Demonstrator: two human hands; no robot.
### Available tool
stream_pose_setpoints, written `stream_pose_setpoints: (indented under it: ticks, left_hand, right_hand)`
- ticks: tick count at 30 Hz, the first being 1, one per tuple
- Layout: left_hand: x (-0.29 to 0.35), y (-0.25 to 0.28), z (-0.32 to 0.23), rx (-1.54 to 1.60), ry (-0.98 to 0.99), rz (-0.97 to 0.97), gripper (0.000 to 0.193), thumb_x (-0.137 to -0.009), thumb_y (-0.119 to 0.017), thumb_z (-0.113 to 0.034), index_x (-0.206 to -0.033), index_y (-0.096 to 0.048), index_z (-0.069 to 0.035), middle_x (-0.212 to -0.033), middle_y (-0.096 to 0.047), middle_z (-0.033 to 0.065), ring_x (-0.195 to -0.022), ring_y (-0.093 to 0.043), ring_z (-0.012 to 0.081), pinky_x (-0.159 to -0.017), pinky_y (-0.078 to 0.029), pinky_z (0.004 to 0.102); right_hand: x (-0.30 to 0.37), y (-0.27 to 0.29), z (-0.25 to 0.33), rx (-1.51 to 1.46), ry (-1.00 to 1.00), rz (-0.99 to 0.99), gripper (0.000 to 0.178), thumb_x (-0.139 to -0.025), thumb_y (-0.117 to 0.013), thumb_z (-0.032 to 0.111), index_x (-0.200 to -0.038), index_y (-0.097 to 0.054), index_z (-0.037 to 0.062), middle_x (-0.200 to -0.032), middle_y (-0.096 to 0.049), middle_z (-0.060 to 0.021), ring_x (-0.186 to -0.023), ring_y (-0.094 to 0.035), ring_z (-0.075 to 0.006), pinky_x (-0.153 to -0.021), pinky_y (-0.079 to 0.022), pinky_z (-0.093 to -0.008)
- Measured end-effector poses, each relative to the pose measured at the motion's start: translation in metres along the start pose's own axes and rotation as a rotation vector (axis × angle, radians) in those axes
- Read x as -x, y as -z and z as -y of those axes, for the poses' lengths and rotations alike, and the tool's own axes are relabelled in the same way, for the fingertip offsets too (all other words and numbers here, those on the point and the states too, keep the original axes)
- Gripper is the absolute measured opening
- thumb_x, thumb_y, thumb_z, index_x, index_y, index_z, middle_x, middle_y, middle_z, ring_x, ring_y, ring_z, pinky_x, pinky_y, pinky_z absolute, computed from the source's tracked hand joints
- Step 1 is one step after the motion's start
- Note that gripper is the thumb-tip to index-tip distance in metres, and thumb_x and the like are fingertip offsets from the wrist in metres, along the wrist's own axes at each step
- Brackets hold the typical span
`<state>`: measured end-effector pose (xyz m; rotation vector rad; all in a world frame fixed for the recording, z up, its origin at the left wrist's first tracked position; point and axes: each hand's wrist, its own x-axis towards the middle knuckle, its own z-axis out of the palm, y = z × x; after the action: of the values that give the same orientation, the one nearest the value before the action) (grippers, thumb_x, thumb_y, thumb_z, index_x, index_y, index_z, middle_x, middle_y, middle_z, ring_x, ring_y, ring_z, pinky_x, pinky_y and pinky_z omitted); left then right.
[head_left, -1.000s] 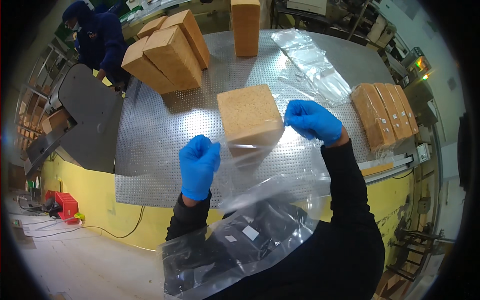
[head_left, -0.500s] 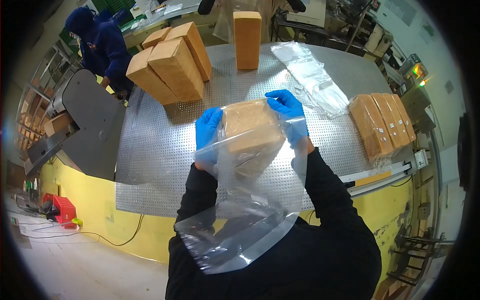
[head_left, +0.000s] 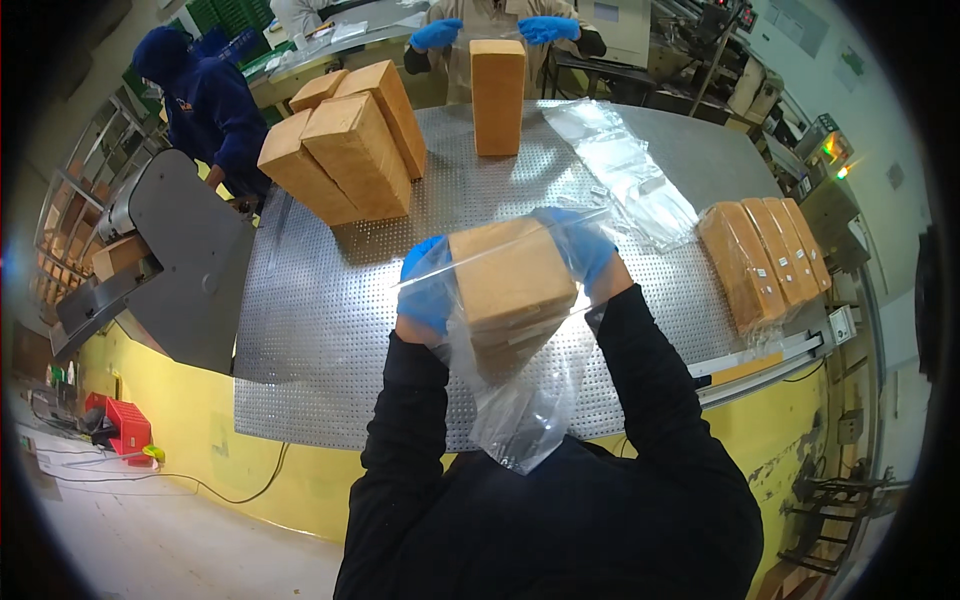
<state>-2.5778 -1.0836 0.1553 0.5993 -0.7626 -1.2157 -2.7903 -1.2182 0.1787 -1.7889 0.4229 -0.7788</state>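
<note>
A tan rectangular loaf of bread (head_left: 512, 270) is held over the near middle of the table, inside a clear plastic bag (head_left: 522, 425) whose lower part hangs toward my body. My left hand (head_left: 425, 290), in a blue glove, grips the left side of the loaf. On the opposite side my right hand (head_left: 588, 252), also gloved, is closed on the loaf and the film, its fingers partly veiled by the plastic. Further off, an unwrapped loaf (head_left: 497, 100) stands upright.
Several bare loaves (head_left: 355, 150) stand at the back left of the perforated metal table (head_left: 310, 330). Flat clear bags (head_left: 625, 170) lie right of centre, and bagged loaves (head_left: 755, 260) sit at the right edge. Two co-workers stand beyond, one with blue-gloved hands (head_left: 548, 30). A grey machine (head_left: 185, 260) adjoins the left.
The plastic has come up over the loaf and my hands, and its hanging end has drawn higher. A co-worker's gloved hands have come into view across the table.
</note>
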Motion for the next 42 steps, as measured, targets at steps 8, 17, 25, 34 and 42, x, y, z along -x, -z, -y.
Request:
stream_pose_setpoints:
  ticks: [8,17,25,34,42]
  left_hand:
    - [0.009,-0.008,-0.011,-0.550,-0.009,0.024,0.033,-0.093,-0.048,-0.012,-0.122,-0.054,0.003,-0.118,-0.059,0.0099,-0.103,-0.057,0.0177,-0.089,-0.046,0.0279]
    - [0.021,-0.007,0.033,-0.029,0.201,-0.304,0.036,-0.096,-0.042,-0.019,-0.122,-0.052,0.003,-0.115,-0.059,0.0105,-0.104,-0.057,0.0199,-0.090,-0.047,0.0306]
    - [0.070,-0.040,-0.016,-1.304,-0.009,-0.002,0.034,-0.093,-0.049,-0.015,-0.124,-0.051,-0.001,-0.114,-0.061,0.0065,-0.102,-0.059,0.0198,-0.087,-0.047,0.0290]
    - [0.096,-0.016,0.017,0.164,0.323,-0.405,0.011,-0.089,-0.054,-0.015,-0.098,-0.058,-0.010,-0.087,-0.057,-0.0009,-0.078,-0.054,0.0104,-0.072,-0.045,0.0241]
    - [0.108,-0.021,0.015,-0.588,0.178,-0.174,0.011,-0.090,-0.052,-0.019,-0.088,-0.056,-0.009,-0.079,-0.053,-0.0003,-0.070,-0.051,0.0089,-0.064,-0.043,0.0242]
  right_hand:
    - [0.016,-0.015,0.043,-0.561,-0.389,-0.172,0.027,-0.092,-0.049,0.015,-0.109,-0.061,-0.0021,-0.102,-0.066,-0.0115,-0.089,-0.065,-0.0189,-0.078,-0.053,-0.0273]
    - [0.059,-0.020,0.007,-0.792,-0.427,-0.160,0.036,-0.096,-0.042,0.016,-0.126,-0.048,-0.0031,-0.119,-0.058,-0.0139,-0.106,-0.059,-0.0216,-0.092,-0.047,-0.0290]
    - [0.097,-0.027,0.025,-0.284,-0.243,-0.144,0.042,-0.094,-0.047,0.010,-0.133,-0.037,-0.0014,-0.127,-0.051,-0.0117,-0.113,-0.053,-0.0197,-0.095,-0.045,-0.0288]
    - [0.108,-0.041,-0.011,-0.895,-0.441,-0.348,0.025,-0.093,-0.049,0.012,-0.115,-0.052,0.0000,-0.111,-0.059,-0.0092,-0.102,-0.058,-0.0181,-0.086,-0.048,-0.0288]
    - [0.127,-0.035,-0.047,-0.476,-0.423,-0.285,0.030,-0.094,-0.050,0.014,-0.121,-0.050,0.0010,-0.116,-0.058,-0.0081,-0.102,-0.058,-0.0176,-0.088,-0.048,-0.0272]
